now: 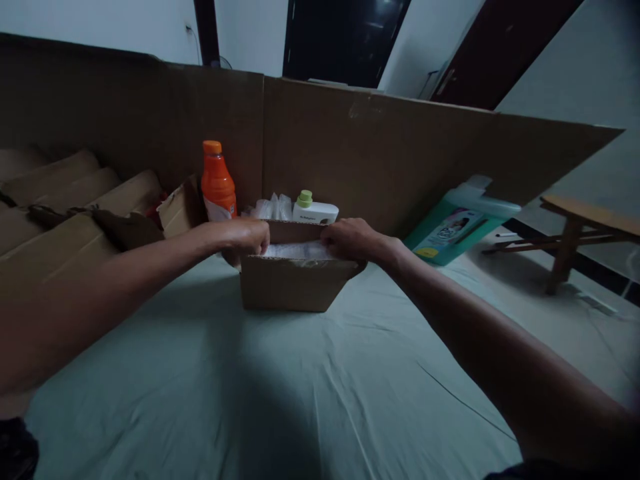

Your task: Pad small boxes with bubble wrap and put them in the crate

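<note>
Dark sleeve cuffs [17, 447] sit at the bottom corners, closest to cam, w/ both bare forearms [465, 333] angling up & inward to a small open-top cardboard box [285, 287] at ctr, upright on a pale green sheet [280, 373]. L hand [253, 235] is at the box's L end, palm down, fingers curled over & down inside the rim; R hand [350, 238] mirrors it at the R end, knuckles up, wrist bent in. Fingers look bunched, not spread, but tips are hidden, so can't tell if either pinches the box wall or the whitish plastic packing [295, 251] btwn them. Right behind the box: white bottle w/ green cap [315, 213] & some clear plastic [275, 207], lower parts blocked by the box. Orange bottle [218, 181] stands just back of the L wrist. Far L, a cluster of cardboard flaps [65, 233], partly covered by the L forearm. R of the R hand, a jug of teal liquid [455, 223] leans at a tilt, well apart from the box. Tall cardboard panel [400, 150] walls off the back; beyond it, a dark door [345, 40], plus a wooden stool [575, 217] on the floor, far R.
</note>
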Demonstrator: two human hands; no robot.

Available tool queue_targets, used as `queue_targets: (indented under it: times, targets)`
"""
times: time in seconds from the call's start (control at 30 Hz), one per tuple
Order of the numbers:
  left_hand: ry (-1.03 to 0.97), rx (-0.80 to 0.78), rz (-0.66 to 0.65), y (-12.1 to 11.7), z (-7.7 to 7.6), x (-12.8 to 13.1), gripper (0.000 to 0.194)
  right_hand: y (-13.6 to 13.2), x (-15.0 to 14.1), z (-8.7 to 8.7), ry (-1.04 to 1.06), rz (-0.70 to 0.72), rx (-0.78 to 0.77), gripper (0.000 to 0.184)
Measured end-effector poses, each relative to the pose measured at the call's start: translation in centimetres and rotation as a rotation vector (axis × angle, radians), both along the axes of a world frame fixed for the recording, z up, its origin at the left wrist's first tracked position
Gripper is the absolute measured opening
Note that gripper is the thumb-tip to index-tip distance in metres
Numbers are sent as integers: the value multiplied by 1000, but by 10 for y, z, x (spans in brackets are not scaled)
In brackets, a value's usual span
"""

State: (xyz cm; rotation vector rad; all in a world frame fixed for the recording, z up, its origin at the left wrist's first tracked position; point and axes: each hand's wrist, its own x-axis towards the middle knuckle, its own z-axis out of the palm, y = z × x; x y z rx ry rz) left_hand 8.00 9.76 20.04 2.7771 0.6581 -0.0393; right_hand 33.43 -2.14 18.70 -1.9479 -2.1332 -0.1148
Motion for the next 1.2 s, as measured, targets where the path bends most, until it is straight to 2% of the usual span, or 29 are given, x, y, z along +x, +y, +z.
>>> queue_targets:
  times: [0.1, 0.17, 0.23, 0.33, 0.4, 0.5, 0.57, 0.6, 0.67, 0.77, 0.83, 0.87, 0.93, 1.03, 1.1, 1.2]
  targets:
    - [51, 12, -6, -3, -2, 7, 15, 7, -2, -7, -63, 7, -73, 46]
    - [95, 3, -7, -4, 1, 8, 15, 4, -5, -4, -98, 40, -148, 48]
    - [124, 0, -9, -4, 9, 6, 14, -5, -12, 4, -117, 38, -161, 41]
    - [99, 33, -3, -4, 26, -4, 22, -21, -28, 24, -143, -73, -78, 17]
    - [-22, 86, 11, -7, 37, -18, 28, -32, -37, 40, -164, -134, -32, 9]
    - [-390, 189, 132, -21, 41, -49, 32, -57, -34, 54, -124, -201, 143, 17]
    - [-610, 183, 282, -35, 27, -75, 35, -82, -22, 48, -3, -276, 340, 20]
    - [-677, 135, 353, -43, 14, -87, 38, -96, -15, 38, 82, -312, 428, 19]
    - [-725, -24, 485, -58, -21, -106, 49, -123, -8, 6, 263, -366, 521, 20]
    - [-740, -265, 524, -72, -78, -113, 74, -146, -23, -57, 465, -360, 467, 33]
    - [-751, -379, 487, -77, -105, -103, 79, -142, -45, -91, 504, -331, 405, 49]
    - [-759, -417, 458, -79, -113, -94, 77, -136, -55, -101, 517, -329, 381, 53]
    - [-797, -452, 408, -81, -121, -75, 71, -120, -71, -109, 551, -353, 337, 52]
    - [-858, -456, 407, -90, -121, -49, 63, -113, -78, -100, 591, -419, 291, 48]
    - [-850, -463, 424, -105, -121, -41, 61, -131, -77, -95, 579, -450, 296, 43]
    - [-794, -542, 375, -144, -125, -40, 60, -189, -79, -99, 503, -505, 350, 31]
